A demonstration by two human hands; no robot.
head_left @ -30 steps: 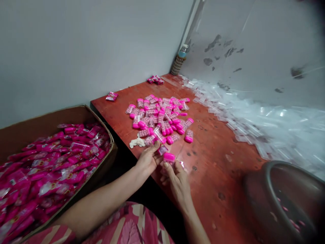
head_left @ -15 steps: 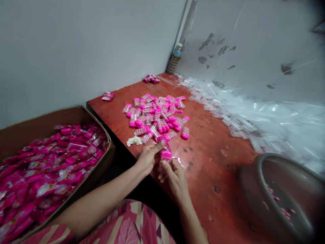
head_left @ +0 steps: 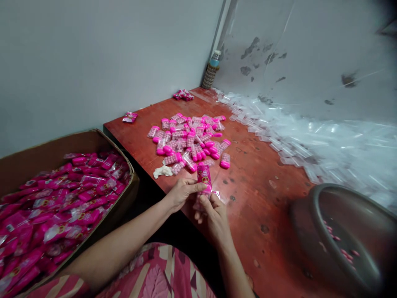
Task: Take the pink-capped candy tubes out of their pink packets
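Observation:
Over the table's near edge, my left hand (head_left: 182,193) pinches a printed magenta wrapper (head_left: 204,171) between thumb and fingers. Below it is a pink-capped clear candy container (head_left: 199,204), gripped low down by my right hand (head_left: 217,219). How far the wrapper covers the container is hidden by my fingers. A shiny edge of another small packet or film (head_left: 216,193) shows by my right fingers. Just beyond my hands lies a pile of clear containers (head_left: 190,138) with pink caps and pale pink balls inside. A crumpled white lump (head_left: 163,171) sits near my left hand.
On the left stands a cardboard box (head_left: 132,182) full of magenta-wrapped packs (head_left: 77,198). Empty clear containers (head_left: 297,149) are heaped along the right wall. A grey basin (head_left: 313,223) holds a few pink pieces. Folded wrappers (head_left: 182,95) and a bottle (head_left: 214,62) are at the back.
The printed wrapper now stands more upright, its front turned into view, and my left thumb has moved lower on it. The view has shifted slightly.

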